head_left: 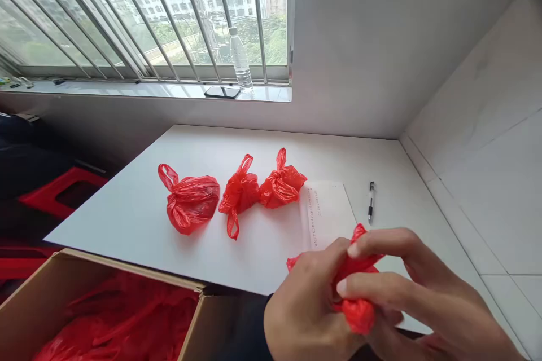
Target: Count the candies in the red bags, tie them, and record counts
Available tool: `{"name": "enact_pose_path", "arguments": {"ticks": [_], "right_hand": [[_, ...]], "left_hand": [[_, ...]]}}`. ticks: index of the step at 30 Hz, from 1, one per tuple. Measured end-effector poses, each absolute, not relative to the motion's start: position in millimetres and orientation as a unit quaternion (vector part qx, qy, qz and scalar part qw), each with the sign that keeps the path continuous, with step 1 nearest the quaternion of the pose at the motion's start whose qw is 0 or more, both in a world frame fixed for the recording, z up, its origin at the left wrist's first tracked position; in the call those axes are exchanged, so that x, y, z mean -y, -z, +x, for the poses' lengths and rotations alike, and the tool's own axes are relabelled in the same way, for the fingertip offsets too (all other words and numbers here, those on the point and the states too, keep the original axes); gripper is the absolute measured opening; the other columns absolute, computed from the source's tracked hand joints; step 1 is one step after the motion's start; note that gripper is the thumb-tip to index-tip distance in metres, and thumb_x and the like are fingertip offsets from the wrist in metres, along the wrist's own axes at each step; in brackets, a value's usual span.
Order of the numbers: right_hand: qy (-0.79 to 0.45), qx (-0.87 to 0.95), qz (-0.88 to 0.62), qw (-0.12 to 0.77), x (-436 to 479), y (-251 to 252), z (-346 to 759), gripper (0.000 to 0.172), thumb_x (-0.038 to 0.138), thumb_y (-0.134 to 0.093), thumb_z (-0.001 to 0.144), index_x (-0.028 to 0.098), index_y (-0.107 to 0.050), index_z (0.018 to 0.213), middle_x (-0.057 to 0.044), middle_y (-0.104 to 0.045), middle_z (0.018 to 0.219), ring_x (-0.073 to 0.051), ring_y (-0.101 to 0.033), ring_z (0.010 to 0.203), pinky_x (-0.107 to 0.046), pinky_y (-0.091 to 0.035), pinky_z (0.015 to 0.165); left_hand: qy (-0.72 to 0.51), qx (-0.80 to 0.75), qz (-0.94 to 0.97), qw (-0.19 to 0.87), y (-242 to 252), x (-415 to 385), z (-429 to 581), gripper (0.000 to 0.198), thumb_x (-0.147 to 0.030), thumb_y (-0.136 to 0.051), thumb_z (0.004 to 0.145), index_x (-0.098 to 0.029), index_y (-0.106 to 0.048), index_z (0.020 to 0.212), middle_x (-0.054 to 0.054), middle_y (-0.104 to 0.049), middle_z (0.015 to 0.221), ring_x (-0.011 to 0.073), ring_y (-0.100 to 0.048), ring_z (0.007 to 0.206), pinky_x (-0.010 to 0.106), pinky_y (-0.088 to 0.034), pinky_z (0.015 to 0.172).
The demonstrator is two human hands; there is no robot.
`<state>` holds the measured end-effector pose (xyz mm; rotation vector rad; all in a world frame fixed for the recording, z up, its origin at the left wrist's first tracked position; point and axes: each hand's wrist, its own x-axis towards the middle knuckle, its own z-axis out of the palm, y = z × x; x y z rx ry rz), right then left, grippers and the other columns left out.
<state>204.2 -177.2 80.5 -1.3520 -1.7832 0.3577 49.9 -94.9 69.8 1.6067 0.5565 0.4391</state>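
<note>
Fingers [379,287] all busy: left hand [311,304] and right hand [427,287] both clutching one scrunched-up red bag [359,315] over the table's [258,262] near edge.

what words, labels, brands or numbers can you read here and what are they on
None can be read.
Paper: lines of small dark marks, too small to read.
Bottle: no readable label.
Red bags: no lettering that I can make out.
Pen: no readable brand.
</note>
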Motion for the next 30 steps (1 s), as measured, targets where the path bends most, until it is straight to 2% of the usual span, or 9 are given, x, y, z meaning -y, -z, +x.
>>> {"name": "enact_pose_path", "arguments": {"ticks": [2, 5, 9, 14, 19, 22, 25, 28, 30], "right_hand": [[-0.144, 0.713, -0.556, 0.403, 170.0, -80.3, 201.7, 0.026, 0.030, -0.063, 0.097, 0.038, -0.065, 0.121, -0.008, -0.059, 0.127, -0.020, -0.071, 0.094, -0.023, -0.062, 0.058], [-0.194, 0.662, -0.604, 0.400, 161.4, -72.7, 208.1, 0.035, 0.040, -0.059, 0.100, 0.035, -0.057, 0.134, -0.008, -0.061, 0.127, -0.021, -0.067, 0.103, -0.027, -0.062, 0.067], [-0.260, 0.607, -0.604, 0.446, 153.4, -63.7, 216.3, 0.011, 0.031, -0.057, 0.101, 0.030, -0.067, 0.107, -0.001, -0.067, 0.097, -0.018, -0.065, 0.092, -0.032, -0.056, 0.083], [-0.276, 0.557, -0.606, 0.496, 147.4, -64.1, 215.0, 0.011, 0.028, -0.059, 0.100, 0.027, -0.069, 0.099, 0.001, -0.066, 0.088, -0.016, -0.062, 0.081, -0.031, -0.051, 0.078], [-0.321, 0.558, -0.578, 0.501, 149.7, -60.7, 209.0, 0.009, 0.017, -0.063, 0.091, 0.025, -0.068, 0.092, 0.002, -0.063, 0.085, -0.014, -0.061, 0.078, -0.028, -0.050, 0.077], [-0.333, 0.580, -0.553, 0.497, 145.4, -52.7, 207.3, 0.008, 0.020, -0.068, 0.088, 0.025, -0.069, 0.095, -0.001, -0.065, 0.103, -0.017, -0.063, 0.100, -0.030, -0.050, 0.092], [-0.345, 0.597, -0.542, 0.480, 134.6, -40.9, 209.0, 0.033, 0.035, -0.064, 0.097, 0.026, -0.061, 0.128, -0.005, -0.063, 0.129, -0.021, -0.054, 0.125, -0.036, -0.042, 0.108], [-0.405, 0.582, -0.544, 0.449, 125.7, -30.1, 211.6, 0.034, 0.043, -0.046, 0.106, 0.024, -0.063, 0.126, -0.003, -0.070, 0.101, -0.018, -0.064, 0.098, -0.034, -0.049, 0.094], [-0.429, 0.557, -0.560, 0.437, 123.1, -25.7, 212.7, 0.039, 0.044, -0.037, 0.108, 0.022, -0.068, 0.116, 0.001, -0.063, 0.077, -0.015, -0.060, 0.073, -0.030, -0.051, 0.077]], "left_hand": [[-0.208, -0.216, 0.685, 0.664, -68.1, 91.7, 50.5, 0.004, -0.023, -0.056, 0.088, -0.021, -0.059, 0.087, 0.001, -0.061, 0.074, 0.0158, -0.057, 0.068, 0.028, -0.045, 0.063], [-0.232, -0.259, 0.654, 0.672, -61.0, 85.3, 46.3, 0.023, -0.038, -0.050, 0.099, -0.021, -0.057, 0.085, -0.001, -0.054, 0.073, 0.0136, -0.047, 0.066, 0.027, -0.044, 0.063], [-0.225, -0.316, 0.603, 0.697, -52.4, 76.3, 41.0, 0.026, -0.046, -0.051, 0.100, -0.023, -0.063, 0.094, -0.003, -0.053, 0.068, 0.0128, -0.048, 0.063, 0.025, -0.045, 0.063], [-0.232, -0.354, 0.529, 0.735, -49.7, 66.1, 38.9, 0.032, -0.049, -0.060, 0.094, -0.026, -0.067, 0.116, 0.001, -0.065, 0.077, 0.0177, -0.060, 0.072, 0.029, -0.052, 0.073], [-0.217, -0.351, 0.496, 0.764, -52.5, 55.2, 35.1, 0.031, -0.048, -0.059, 0.095, -0.022, -0.072, 0.105, 0.005, -0.068, 0.086, 0.0183, -0.061, 0.081, 0.027, -0.050, 0.074], [-0.194, -0.343, 0.578, 0.714, -54.7, 49.7, 31.2, 0.023, -0.044, -0.066, 0.091, -0.023, -0.072, 0.087, 0.001, -0.063, 0.081, 0.0140, -0.057, 0.077, 0.021, -0.047, 0.070], [-0.158, -0.315, 0.647, 0.676, -55.5, 47.5, 25.8, 0.014, -0.037, -0.069, 0.090, -0.024, -0.072, 0.089, 0.000, -0.063, 0.079, 0.0130, -0.057, 0.071, 0.020, -0.047, 0.064], [-0.167, -0.288, 0.712, 0.618, -50.9, 48.5, 20.2, 0.010, -0.030, -0.070, 0.089, -0.027, -0.069, 0.098, 0.000, -0.067, 0.084, 0.0145, -0.063, 0.072, 0.021, -0.051, 0.062], [-0.208, -0.278, 0.775, 0.528, -43.7, 50.0, 18.1, 0.022, -0.019, -0.068, 0.089, -0.030, -0.067, 0.108, -0.001, -0.070, 0.089, 0.0136, -0.066, 0.075, 0.019, -0.053, 0.062]]}}
